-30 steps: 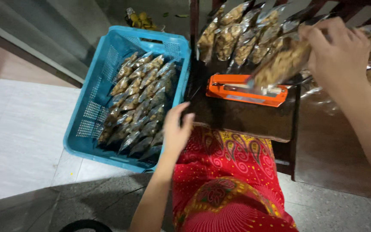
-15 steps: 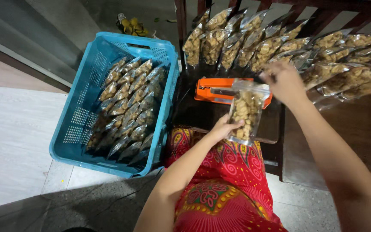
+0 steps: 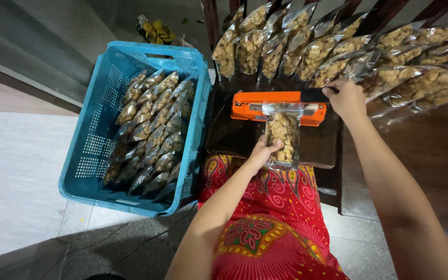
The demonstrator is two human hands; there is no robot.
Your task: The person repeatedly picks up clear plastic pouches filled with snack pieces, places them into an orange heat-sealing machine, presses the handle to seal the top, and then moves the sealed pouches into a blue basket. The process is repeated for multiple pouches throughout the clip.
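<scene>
While a clear snack bag (image 3: pixel 284 136) is lying with its open top across the orange sealer (image 3: pixel 278 107) on the dark tabletop (image 3: pixel 234 137), the person's left hand (image 3: pixel 261 153) is gripping the bag's lower left side, fingers curled around the plastic. The right hand (image 3: pixel 346 97) is pressing on the sealer's black handle end, fingers folded over it. Sealing well looks to be a matter of keeping the bag mouth flat and straight under the bar, the contents shaken down clear of the seam, and the pressure even. Beside the person's red patterned skirt (image 3: pixel 281 218), a blue crate (image 3: pixel 99 129) on the floor is holding rows of packed bags (image 3: pixel 154 124) standing on edge, while more filled bags (image 3: pixel 338 46) are lying overlapped along the tabletop's far side.
</scene>
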